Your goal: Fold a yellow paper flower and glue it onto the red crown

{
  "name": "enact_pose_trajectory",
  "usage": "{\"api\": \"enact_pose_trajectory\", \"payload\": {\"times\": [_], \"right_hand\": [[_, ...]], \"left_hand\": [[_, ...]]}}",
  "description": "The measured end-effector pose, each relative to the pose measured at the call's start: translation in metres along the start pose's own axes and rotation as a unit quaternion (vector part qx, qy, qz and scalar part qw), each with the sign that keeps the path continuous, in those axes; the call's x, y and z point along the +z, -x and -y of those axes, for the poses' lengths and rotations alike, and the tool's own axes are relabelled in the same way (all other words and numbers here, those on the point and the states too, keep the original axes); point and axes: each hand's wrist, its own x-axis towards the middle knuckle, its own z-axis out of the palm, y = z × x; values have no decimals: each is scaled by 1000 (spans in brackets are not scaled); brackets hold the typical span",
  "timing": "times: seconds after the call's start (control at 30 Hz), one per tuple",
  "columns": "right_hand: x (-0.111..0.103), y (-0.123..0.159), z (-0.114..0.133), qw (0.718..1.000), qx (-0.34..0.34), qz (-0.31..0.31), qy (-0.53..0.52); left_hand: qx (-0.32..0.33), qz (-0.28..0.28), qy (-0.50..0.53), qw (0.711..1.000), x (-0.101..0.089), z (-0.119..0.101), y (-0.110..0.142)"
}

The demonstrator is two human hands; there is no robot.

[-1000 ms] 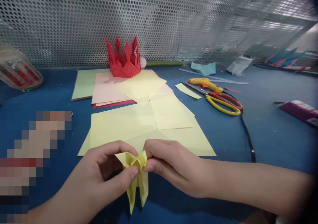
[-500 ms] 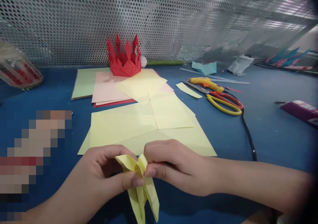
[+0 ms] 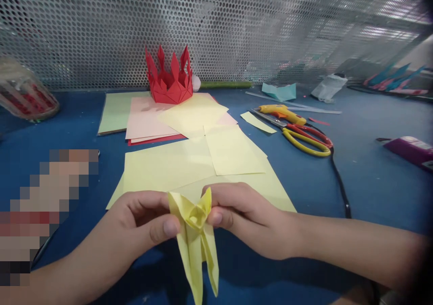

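A folded yellow paper piece (image 3: 196, 242) hangs between both hands near the front of the blue table (image 3: 368, 178). My left hand (image 3: 142, 226) pinches its upper left flap with thumb and fingers. My right hand (image 3: 250, 217) pinches the upper right flap. Two long pointed ends of the piece hang down below the hands. Just behind the hands lie several flat yellow paper sheets (image 3: 189, 165).
A red paper crown (image 3: 169, 77) stands at the back on pink and green sheets (image 3: 145, 120). Yellow-handled scissors (image 3: 302, 138), a glue gun (image 3: 280, 113) with a black cable (image 3: 340, 183) lie to the right. A purple box (image 3: 411, 149) sits far right, a perforated metal wall (image 3: 237, 25) behind.
The folded yellow piece has been raised and turned. Its top flaps are now spread apart between the two hands, and its long points hang straighter down.
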Motion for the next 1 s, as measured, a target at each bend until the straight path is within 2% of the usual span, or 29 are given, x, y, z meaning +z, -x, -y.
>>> {"api": "enact_pose_trajectory", "payload": {"times": [0.07,0.23,0.37,0.57,0.77,1.0], "right_hand": [[0,1,0,1000,6,-14,5],[1,2,-1,999,8,-30,18],[2,1,0,999,1,-35,20],[3,2,-1,998,-5,-54,27],[3,1,-1,998,-1,-42,44],[4,3,-2,995,-41,-32,81]], "left_hand": [[5,-6,-7,1000,-2,2,1],[-7,14,87,996,1,4,2],[-10,3,66,998,0,6,1],[-24,31,94,995,3,1,1],[-32,1,-3,999,4,-4,0],[-20,-11,-33,999,1,-1,0]]}}
